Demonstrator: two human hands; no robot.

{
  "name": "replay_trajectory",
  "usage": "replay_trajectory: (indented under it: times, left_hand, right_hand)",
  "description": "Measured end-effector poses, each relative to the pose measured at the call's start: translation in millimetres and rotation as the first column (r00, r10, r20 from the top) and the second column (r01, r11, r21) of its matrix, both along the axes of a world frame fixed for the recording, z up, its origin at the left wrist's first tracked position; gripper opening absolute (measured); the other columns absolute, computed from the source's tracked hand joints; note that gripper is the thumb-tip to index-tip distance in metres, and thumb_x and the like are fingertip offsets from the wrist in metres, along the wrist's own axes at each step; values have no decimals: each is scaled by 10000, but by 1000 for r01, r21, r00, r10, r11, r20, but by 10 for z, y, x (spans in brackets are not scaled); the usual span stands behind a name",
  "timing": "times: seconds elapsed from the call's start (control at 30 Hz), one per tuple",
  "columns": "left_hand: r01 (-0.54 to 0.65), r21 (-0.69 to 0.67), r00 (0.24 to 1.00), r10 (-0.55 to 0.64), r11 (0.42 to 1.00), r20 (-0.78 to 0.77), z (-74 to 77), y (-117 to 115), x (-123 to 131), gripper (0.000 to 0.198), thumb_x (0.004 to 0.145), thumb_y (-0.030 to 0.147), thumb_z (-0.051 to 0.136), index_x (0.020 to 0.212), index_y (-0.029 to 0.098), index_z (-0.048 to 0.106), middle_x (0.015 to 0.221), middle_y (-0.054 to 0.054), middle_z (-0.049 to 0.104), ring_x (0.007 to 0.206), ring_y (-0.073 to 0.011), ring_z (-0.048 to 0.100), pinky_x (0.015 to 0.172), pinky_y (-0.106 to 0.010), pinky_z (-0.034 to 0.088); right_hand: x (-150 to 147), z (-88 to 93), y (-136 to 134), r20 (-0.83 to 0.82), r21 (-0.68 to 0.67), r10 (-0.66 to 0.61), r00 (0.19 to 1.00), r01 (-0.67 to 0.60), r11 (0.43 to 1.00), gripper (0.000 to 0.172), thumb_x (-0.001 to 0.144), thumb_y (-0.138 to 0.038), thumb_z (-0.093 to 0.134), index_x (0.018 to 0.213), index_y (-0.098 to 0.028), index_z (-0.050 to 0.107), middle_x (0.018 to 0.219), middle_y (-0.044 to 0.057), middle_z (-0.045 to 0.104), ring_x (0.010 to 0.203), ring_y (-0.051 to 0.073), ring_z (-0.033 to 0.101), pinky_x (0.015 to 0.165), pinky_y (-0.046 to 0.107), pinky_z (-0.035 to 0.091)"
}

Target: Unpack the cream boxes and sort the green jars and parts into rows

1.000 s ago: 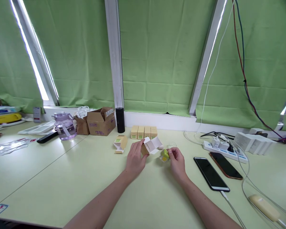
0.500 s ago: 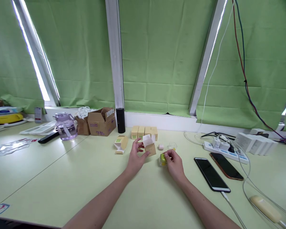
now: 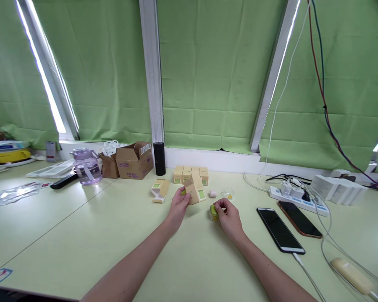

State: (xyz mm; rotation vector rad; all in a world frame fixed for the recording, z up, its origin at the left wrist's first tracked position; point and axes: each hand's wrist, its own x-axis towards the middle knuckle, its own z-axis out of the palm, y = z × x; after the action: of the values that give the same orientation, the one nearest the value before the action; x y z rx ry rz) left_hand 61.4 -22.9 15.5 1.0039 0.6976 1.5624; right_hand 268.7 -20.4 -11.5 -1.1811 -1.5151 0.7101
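Note:
In my left hand is a small tan cardboard box, tilted, its long flap opened upward and green-and-white labels showing on its side. The fingers are closed round its left edge. My right hand pinches a small green item with a clear casing just above the table; its exact kind I cannot make out. Beyond that hand lie a small pale pink piece and a clear plastic shell with some yellow in it. Another tan box lies opened to the left.
Several small tan boxes stand in a row behind my hands. A black cylinder, a carton and a purple bottle are left. Two phones, a power strip and cables lie right.
My left hand has turned the small box, so its white inside no longer faces me and its labelled side shows. My right hand has shifted slightly left with the green item.

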Motion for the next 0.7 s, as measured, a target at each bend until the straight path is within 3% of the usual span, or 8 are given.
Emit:
replay_trajectory:
  times: [0.23, 0.37, 0.47, 0.7]
  left_hand:
    - [60, 4, 997, -60, 998, 45, -14, 21, -26, 450, 812, 422, 819, 1153, 167, 673, 1188, -112, 746, 1120, -255, 695, 986, -379, 530]
    - [73, -38, 995, -70, 997, 71, -11, -2, -21, 377, 828, 400, 805, 1103, 158, 716, 1150, -109, 762, 1120, -269, 707, 965, -369, 545]
    - [106, -62, 993, -102, 992, 67, 21, -43, 1, 359, 842, 379, 790, 1119, 160, 725, 1138, -110, 770, 1054, -270, 739, 937, -369, 557]
    - [186, -62, 983, -185, 981, 22, 33, -88, 67, 399, 829, 358, 794, 1176, 167, 742, 1108, -114, 788, 911, -261, 766, 814, -340, 568]
  right_hand:
    - [-11, -10, -8, 6, -34, 22, 1000, -22, 999, 297, 899, -510, 555, 848, -235, 655, 857, 36, 729, 682, 195, 602, 657, 311, 453]
    - [3, 30, -25, 22, 50, -32, 999, 31, 998, 282, 871, -492, 613, 958, -238, 699, 1000, 67, 734, 936, 254, 648, 857, 377, 475]
    - [5, 79, -59, 28, 147, -45, 999, 41, 988, 311, 883, -489, 626, 1049, -244, 721, 1130, 95, 714, 1125, 297, 596, 1000, 443, 435]
    - [-74, 179, -146, 85, 245, 19, 996, -39, 969, 324, 919, -554, 610, 1046, -284, 735, 1105, 84, 731, 1153, 320, 553, 1033, 491, 405]
